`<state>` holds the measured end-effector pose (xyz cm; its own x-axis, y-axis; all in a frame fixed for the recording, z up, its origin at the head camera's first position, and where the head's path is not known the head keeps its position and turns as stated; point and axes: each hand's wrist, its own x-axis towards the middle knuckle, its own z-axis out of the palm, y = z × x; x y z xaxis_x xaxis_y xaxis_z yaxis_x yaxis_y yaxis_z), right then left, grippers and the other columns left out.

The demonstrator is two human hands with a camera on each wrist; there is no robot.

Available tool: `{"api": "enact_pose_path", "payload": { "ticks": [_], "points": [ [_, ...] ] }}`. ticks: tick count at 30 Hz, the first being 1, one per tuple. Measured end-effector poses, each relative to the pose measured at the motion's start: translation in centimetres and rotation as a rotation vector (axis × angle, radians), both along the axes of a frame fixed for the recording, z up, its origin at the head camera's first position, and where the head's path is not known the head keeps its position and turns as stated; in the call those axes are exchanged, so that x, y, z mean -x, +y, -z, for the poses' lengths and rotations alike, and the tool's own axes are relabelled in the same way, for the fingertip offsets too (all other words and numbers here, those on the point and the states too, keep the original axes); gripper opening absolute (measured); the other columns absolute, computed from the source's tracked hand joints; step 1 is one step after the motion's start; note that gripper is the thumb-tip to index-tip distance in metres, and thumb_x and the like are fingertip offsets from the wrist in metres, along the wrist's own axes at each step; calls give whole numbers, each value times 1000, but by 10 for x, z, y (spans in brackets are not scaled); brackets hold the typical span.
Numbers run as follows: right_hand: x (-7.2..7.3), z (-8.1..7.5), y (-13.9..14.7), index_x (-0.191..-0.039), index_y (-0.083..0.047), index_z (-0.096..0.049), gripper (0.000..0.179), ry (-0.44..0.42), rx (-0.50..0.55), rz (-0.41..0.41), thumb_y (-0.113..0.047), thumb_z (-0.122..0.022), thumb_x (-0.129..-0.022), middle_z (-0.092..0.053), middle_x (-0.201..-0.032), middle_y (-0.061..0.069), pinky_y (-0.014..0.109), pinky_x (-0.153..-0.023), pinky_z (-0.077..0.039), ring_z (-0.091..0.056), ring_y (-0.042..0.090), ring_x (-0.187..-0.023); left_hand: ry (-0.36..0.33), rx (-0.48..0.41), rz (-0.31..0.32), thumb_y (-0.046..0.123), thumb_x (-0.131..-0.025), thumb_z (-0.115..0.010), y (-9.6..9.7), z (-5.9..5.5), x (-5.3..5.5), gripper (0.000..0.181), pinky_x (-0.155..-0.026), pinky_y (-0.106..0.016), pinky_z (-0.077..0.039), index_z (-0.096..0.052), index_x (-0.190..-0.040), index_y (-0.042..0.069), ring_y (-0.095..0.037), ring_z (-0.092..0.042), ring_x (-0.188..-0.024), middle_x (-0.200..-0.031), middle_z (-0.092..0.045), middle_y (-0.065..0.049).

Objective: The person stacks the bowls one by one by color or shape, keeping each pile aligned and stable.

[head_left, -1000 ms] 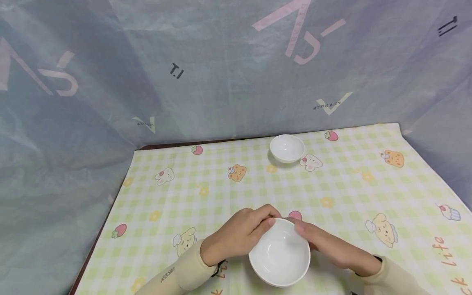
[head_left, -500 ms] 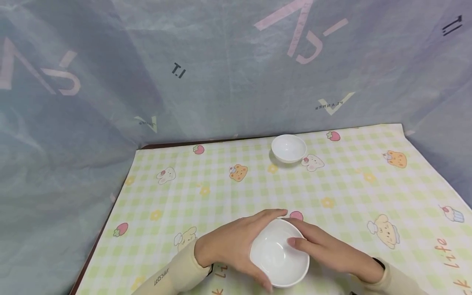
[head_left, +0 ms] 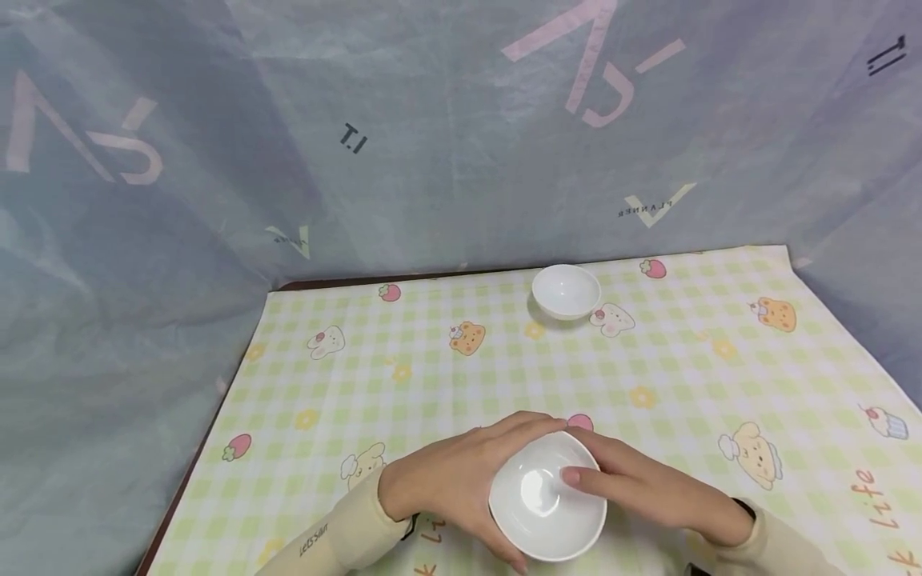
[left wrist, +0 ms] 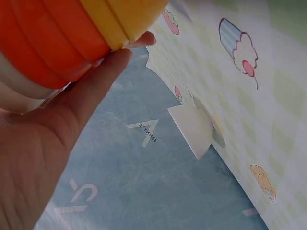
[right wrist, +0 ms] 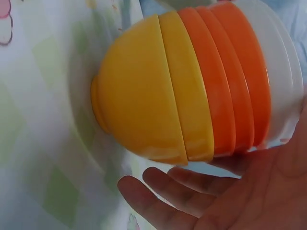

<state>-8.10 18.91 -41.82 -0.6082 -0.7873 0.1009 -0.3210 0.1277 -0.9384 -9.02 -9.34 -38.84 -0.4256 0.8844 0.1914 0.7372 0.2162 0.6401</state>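
Note:
A stack of nested bowls stands low at the front of the table. Its topmost white bowl (head_left: pixel 543 512) faces up between both hands. Below it come orange bowls (right wrist: pixel 225 81), then yellow bowls (right wrist: pixel 134 91) at the bottom, the lowest with its foot close to the cloth. My left hand (head_left: pixel 461 476) grips the stack from the left, thumb round the near side and fingers at the far side. My right hand (head_left: pixel 641 484) holds the right side, its thumb over the rim and across the bowl's inside. In the right wrist view, several right fingers extend beside the stack.
A single white bowl (head_left: pixel 566 293) sits upright near the table's back edge, beyond the stack. A green-checked cloth (head_left: pixel 403 416) with cartoon prints covers the table. Grey-blue curtains (head_left: pixel 403 184) hang behind and at both sides.
My left hand has spread, its thumb swinging from the far rim to the stack's near side. The right thumb has moved inward over the bowl. The stack stays about where it was.

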Motion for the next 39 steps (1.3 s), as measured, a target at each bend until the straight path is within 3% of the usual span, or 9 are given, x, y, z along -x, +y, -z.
{"api": "enact_pose_path", "payload": {
  "ticks": [3,6,9,13,16,22,26,31,39],
  "points": [
    [7,-3,6,-155,-18,-51,43,61,-41,21,-8,-41,-114,-59,-150,3,25,-112,-44,-54,16,-137,-11,-8,13,42,-59,-108,0,1,0,146,-118,-25,-40,-18,-171,20,-8,-40,-149,-167,-34,2],
    [26,-8,14,-152,-9,-55,43,56,-96,136,-19,-30,-118,-63,-144,11,32,-105,-52,-62,21,-128,0,-8,12,42,-59,-108,0,1,0,146,-119,-26,-39,-17,-171,19,-8,-41,-148,-167,-33,2],
    [55,-11,23,-146,3,-55,57,-45,-82,345,-35,-22,-119,-63,-137,23,42,-89,-60,-69,29,-112,3,-16,12,42,-59,-108,1,2,0,144,-119,-27,-39,-19,-170,22,-8,-41,-148,-167,-34,4],
    [102,-7,32,-146,5,-49,64,-197,14,642,-50,-33,-116,-55,-137,24,45,-76,-64,-76,27,-97,-4,-28,22,40,-60,-108,-1,1,1,139,-119,-28,-40,-23,-169,21,-9,-41,-148,-167,-32,3],
    [136,1,36,-157,0,-34,74,-286,50,752,-58,-42,-112,-44,-151,23,40,-72,-65,-78,21,-90,-6,-24,23,39,-60,-108,-2,1,2,138,-118,-27,-40,-24,-168,20,-9,-41,-149,-167,-31,3],
    [187,19,38,-171,-14,-5,86,-413,50,783,-65,-38,-110,-22,-169,28,37,-65,-65,-79,23,-84,-22,-16,20,38,-61,-108,-3,0,2,137,-117,-25,-41,-24,-168,22,-8,-41,-147,-166,-32,4],
    [206,29,33,-173,-24,-3,77,-428,33,753,-62,-32,-112,-46,-142,32,40,-64,-65,-80,25,-80,-13,-9,18,39,-61,-108,-4,0,2,136,-117,-25,-40,-24,-168,24,-7,-41,-147,-166,-32,4],
    [221,37,27,-173,-35,-1,71,-468,74,656,-62,-27,-113,-57,-136,33,37,-64,-65,-80,22,-80,-7,-5,11,41,-62,-107,-6,1,2,134,-117,-25,-41,-25,-167,25,-7,-40,-148,-167,-31,6],
    [227,44,29,-173,-31,-13,59,-547,178,610,-44,-30,-118,-32,-162,40,36,-68,-65,-80,26,-80,-25,-16,16,40,-61,-107,-2,2,1,136,-117,-28,-41,-25,-168,25,-8,-41,-148,-168,-31,6]
  ]
}}
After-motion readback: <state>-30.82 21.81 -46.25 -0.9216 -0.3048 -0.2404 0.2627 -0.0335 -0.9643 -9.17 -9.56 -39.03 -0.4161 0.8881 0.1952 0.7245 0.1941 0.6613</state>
